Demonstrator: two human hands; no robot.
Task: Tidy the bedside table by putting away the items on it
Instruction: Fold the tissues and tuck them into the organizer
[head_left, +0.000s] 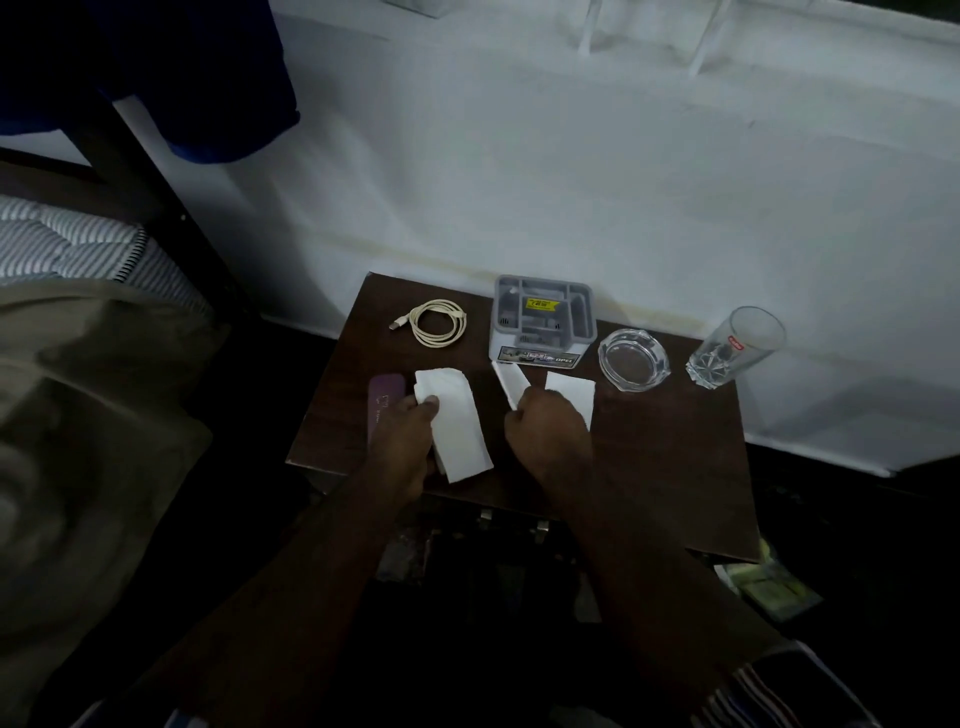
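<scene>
Risk judged, left to right: purple case (383, 410) at table (675, 467) left edge could be knocked off by left hand (410, 441); ashtray (634, 358) and glass (732, 345) far right could be swept by careless reach.

Grip: left tissue (457, 415) pinched under curled left fingers. Narrow paper strip (511, 382) grasped by clenched right hand (550, 426); second tissue (574, 392) touched, just beside it. Cable (436, 322) and organizer box (543, 317) left untouched, far side.
</scene>
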